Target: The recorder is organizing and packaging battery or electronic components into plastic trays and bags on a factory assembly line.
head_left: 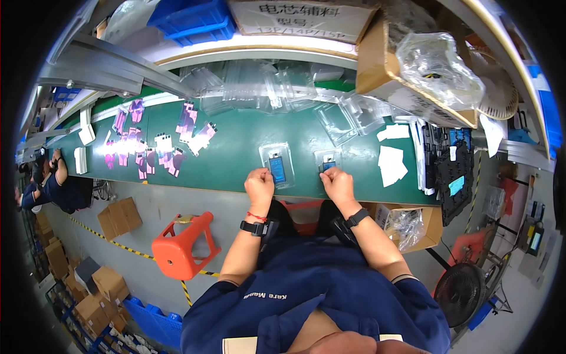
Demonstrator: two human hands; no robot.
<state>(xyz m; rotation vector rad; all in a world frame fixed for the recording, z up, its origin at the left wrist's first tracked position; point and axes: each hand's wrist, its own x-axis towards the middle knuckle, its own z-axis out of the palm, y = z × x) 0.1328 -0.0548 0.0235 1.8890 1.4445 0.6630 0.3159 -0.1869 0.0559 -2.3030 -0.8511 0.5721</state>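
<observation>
Two clear plastic trays lie side by side at the near edge of the green table. The left tray point(286, 148) holds a flat black and blue phone battery point(276, 170). My left hand point(259, 186) is closed at that tray's left edge, its fingertips beside the battery. The right tray point(319, 157) holds a similar battery point(329, 165), partly covered by my right hand point(338, 184). The right hand's fingers are pinched together over the battery's near end. What either hand's fingertips hold, if anything, is hidden.
Purple and white battery films point(141, 147) lie spread at left. Empty clear trays point(253, 88) pile along the back. White papers point(391, 165) and black trays point(457, 177) sit at right. An orange stool point(177, 251) stands below; another person point(59, 180) sits far left.
</observation>
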